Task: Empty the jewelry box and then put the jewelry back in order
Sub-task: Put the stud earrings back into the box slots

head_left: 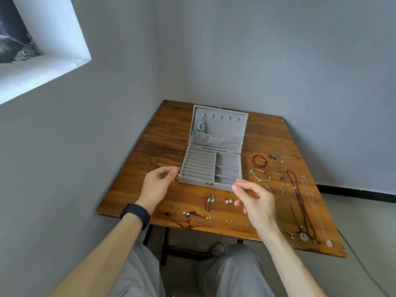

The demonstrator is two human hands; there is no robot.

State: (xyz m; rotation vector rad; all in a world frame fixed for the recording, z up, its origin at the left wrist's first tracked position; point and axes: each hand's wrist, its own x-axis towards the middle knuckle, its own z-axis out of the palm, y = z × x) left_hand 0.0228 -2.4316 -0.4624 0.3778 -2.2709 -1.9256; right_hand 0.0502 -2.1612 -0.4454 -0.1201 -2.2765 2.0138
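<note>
A grey velvet jewelry box [192,182] stands open on the wooden table [162,146], and its ring rolls and side compartments look bare. A teal piece [201,127] hangs from a hook inside the lid. My left hand [158,183] pinches a small pinkish piece [177,176] at the box's front left corner. My right hand [257,202] hovers by the front right corner with thumb and forefinger tips together; anything between them is too small to see. Pearl earrings [228,201], gold earrings [210,199] and small studs [186,213] lie in front of the box.
Right of the box lie a red bead bracelet [259,160], a green cord bracelet [260,175] and several long necklaces [300,200] with pendants [303,236] near the front edge. The table sits in a wall corner. A black cable [364,266] runs along the floor at right.
</note>
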